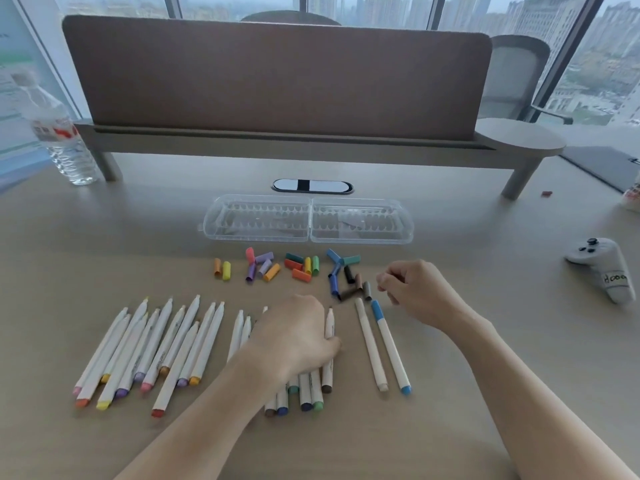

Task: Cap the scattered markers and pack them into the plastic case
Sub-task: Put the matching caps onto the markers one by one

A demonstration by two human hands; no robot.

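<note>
An open clear plastic case (258, 237) lies empty at the far middle of the desk. In front of it are several loose coloured caps (298, 266). Several uncapped white markers (149, 348) fan out at the left. My left hand (298, 337) lies over a middle bunch of markers, its fingers curled round a brown-ended marker (328, 365). My right hand (412, 289) hovers beside the dark caps (356, 285), fingers curled, with nothing visible in them. Two capped markers, one cream (371, 344) and one blue (391, 344), lie side by side at the right.
A water bottle (65, 133) stands at the far left. A padded divider on a raised shelf (277, 81) closes off the back. A white game controller (599, 268) lies at the right, with a cable grommet (311, 186) behind the case.
</note>
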